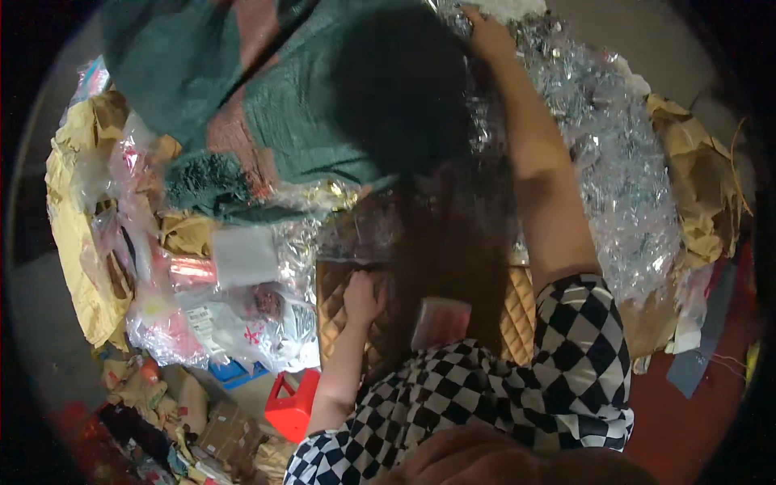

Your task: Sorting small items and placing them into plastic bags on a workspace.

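Observation:
My left hand point(364, 297) rests, fingers curled, on a brown quilted surface point(519, 315) close to my body. Whatever may lie under those fingers is hidden. My right arm stretches far forward, and my right hand point(489, 36) is at the top of the view with its fingers partly extended. It lies beside a large dark green and reddish-brown sheet point(299, 121) and touches crinkled clear plastic wrap point(614, 153). The sheet's material is hard to tell, and a dark shadow covers its right part.
Left stand brown paper point(77, 234), clear plastic bags point(255, 331), a white square piece point(244, 255) and a red plastic container point(293, 404). A small clear pack with red content point(441, 322) lies against my shirt. More brown paper point(695, 178) is at right; cardboard point(230, 436) lies lower left.

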{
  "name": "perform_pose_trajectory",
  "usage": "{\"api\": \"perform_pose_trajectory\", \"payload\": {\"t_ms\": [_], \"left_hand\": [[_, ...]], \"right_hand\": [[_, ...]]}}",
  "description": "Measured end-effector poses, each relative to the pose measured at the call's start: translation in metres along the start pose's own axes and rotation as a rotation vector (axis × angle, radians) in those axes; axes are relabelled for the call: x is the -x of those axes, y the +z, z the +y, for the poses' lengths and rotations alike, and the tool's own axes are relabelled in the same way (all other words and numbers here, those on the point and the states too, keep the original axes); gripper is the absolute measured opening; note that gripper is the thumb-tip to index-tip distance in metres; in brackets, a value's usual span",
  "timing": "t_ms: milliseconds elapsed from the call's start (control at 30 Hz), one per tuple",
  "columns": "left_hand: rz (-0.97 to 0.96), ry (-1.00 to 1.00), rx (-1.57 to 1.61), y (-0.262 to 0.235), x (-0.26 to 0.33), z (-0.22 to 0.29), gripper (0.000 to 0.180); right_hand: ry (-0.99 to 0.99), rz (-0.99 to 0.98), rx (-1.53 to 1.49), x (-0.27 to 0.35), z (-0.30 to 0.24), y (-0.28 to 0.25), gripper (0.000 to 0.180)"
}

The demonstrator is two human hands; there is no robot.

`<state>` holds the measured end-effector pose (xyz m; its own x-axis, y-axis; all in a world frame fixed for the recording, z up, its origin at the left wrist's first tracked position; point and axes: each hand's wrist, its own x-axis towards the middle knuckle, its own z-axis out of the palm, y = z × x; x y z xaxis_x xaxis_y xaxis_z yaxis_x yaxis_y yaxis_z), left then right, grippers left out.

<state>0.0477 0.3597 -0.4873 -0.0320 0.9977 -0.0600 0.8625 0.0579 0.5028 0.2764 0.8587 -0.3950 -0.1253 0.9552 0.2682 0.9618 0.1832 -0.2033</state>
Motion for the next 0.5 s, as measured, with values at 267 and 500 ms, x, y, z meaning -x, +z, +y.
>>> {"api": "perform_pose_trajectory", "payload": {"t_ms": [267, 500], "left_hand": [[0.119, 0.053, 0.033, -0.006, 0.010, 0.015, 0.016], [0.142, -0.004, 0.017, -0.002, 0.034, 0.014, 0.015]], "right_hand": [[-0.171, -0.155, 0.091, 0.111, 0.013, -0.023, 0.041], [-0.309, -0.187, -0.220, 0.263, -0.026, -0.060, 0.059]]}}
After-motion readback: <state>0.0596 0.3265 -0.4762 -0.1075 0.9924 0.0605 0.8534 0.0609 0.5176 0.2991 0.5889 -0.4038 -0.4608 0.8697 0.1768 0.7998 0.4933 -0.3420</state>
